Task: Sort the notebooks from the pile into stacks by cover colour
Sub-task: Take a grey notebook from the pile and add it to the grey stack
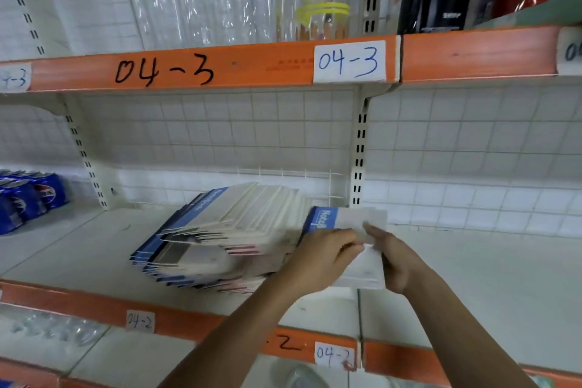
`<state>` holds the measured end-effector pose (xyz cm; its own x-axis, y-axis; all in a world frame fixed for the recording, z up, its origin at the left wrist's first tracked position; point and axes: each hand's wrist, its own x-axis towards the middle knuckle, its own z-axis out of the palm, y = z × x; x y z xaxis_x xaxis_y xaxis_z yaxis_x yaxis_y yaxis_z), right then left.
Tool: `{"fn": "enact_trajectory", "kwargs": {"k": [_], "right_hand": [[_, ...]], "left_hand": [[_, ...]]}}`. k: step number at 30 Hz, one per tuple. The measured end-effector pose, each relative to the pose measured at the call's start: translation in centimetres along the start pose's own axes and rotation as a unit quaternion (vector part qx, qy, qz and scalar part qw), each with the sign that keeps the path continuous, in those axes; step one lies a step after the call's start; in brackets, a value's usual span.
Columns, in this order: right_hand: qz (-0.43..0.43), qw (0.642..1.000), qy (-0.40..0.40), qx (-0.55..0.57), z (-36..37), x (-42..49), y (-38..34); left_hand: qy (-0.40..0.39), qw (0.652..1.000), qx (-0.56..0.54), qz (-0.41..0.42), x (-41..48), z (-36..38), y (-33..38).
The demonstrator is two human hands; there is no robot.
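Observation:
A slumped pile of notebooks (220, 236) lies on the white shelf (472, 277), with blue spines at the left and bottom and a few red-edged covers in between. Right of the pile, both hands hold a blue-and-white notebook (346, 218) with "Notebook" printed on its blue strip. My left hand (321, 258) grips its near left edge, fingers curled over the cover. My right hand (396, 258) pinches its right side, thumb on top. The lower half of this notebook is partly hidden behind my hands.
Blue soda cans (28, 198) stand at the far left of the shelf. An orange shelf lip marked 04-3 (201, 69) runs overhead, another marked 04-2 (138, 321) below. A slotted upright (359, 161) rises behind the held notebook. White shelf surface stretches to the right.

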<state>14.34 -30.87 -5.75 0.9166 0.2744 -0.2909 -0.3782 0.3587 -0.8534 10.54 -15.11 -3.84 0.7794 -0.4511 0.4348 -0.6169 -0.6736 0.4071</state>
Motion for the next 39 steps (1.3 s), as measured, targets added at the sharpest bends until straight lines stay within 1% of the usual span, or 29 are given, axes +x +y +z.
{"fn": "enact_trajectory", "kwargs": {"k": [1, 2, 3, 4, 6, 7, 9, 11, 13, 15, 18, 20, 22, 26, 28, 31, 33, 36, 39], "right_hand": [[-0.008, 1.0, 0.0, -0.023, -0.5, -0.3, 0.0], [-0.016, 0.999, 0.006, -0.044, -1.1, -0.5, 0.0], [-0.028, 0.998, 0.005, -0.049, -1.7, -0.9, -0.2], [-0.049, 0.997, 0.001, -0.057, -2.4, -1.3, -0.4], [-0.097, 0.993, -0.006, -0.066, -3.9, -2.1, -1.2], [-0.117, 0.99, -0.005, -0.074, -4.6, -2.5, -1.6], [-0.156, 0.982, 0.015, -0.107, -5.6, -3.4, -2.3], [-0.203, 0.963, 0.068, -0.166, -6.3, -4.4, -3.0], [-0.252, 0.93, 0.141, -0.226, -6.9, -5.2, -3.6], [-0.274, 0.913, 0.183, -0.243, -8.1, -5.4, -3.6], [-0.272, 0.907, 0.209, -0.243, -10.0, -5.5, -3.1], [-0.264, 0.907, 0.223, -0.243, -11.4, -5.4, -2.4], [-0.255, 0.91, 0.229, -0.236, -12.8, -4.8, -1.7], [-0.203, 0.912, 0.224, -0.277, -15.1, -3.6, 0.1], [-0.188, 0.906, 0.211, -0.314, -16.2, -2.9, 1.5], [-0.167, 0.884, 0.213, -0.382, -17.1, -1.9, 2.8], [-0.168, 0.872, 0.221, -0.404, -16.9, -2.2, 2.6], [-0.178, 0.867, 0.235, -0.403, -16.4, -3.6, 2.2], [-0.196, 0.867, 0.241, -0.389, -15.9, -5.3, 1.7]], "left_hand": [[-0.015, 1.0, -0.027, 0.002, 0.2, 0.7, 0.1], [-0.008, 0.999, -0.049, -0.005, 0.4, 1.2, 0.0], [0.016, 0.998, -0.059, -0.024, 0.8, 1.7, -0.3], [0.053, 0.995, -0.063, -0.059, 1.3, 2.2, -0.6], [0.13, 0.977, -0.083, -0.145, 2.3, 2.6, -0.7], [0.15, 0.966, -0.111, -0.18, 2.9, 2.6, -0.3], [0.156, 0.943, -0.194, -0.22, 4.1, 3.0, 0.6], [0.162, 0.926, -0.251, -0.228, 4.9, 3.7, 1.8], [0.173, 0.914, -0.29, -0.226, 5.4, 5.2, 2.6], [0.176, 0.91, -0.308, -0.217, 5.7, 6.7, 3.4], [0.177, 0.912, -0.301, -0.214, 6.3, 9.0, 4.3], [0.182, 0.908, -0.304, -0.223, 6.6, 10.5, 4.6], [0.179, 0.913, -0.296, -0.218, 6.6, 11.7, 4.9], [0.183, 0.921, -0.262, -0.224, 6.5, 13.8, 5.3], [0.153, 0.923, -0.248, -0.252, 5.9, 14.8, 5.2], [0.089, 0.92, -0.215, -0.316, 5.1, 16.3, 4.9], [0.08, 0.917, -0.203, -0.335, 4.9, 16.5, 5.1], [0.06, 0.92, -0.179, -0.344, 4.8, 16.0, 6.1], [0.057, 0.925, -0.186, -0.327, 4.4, 16.1, 7.3]]}}
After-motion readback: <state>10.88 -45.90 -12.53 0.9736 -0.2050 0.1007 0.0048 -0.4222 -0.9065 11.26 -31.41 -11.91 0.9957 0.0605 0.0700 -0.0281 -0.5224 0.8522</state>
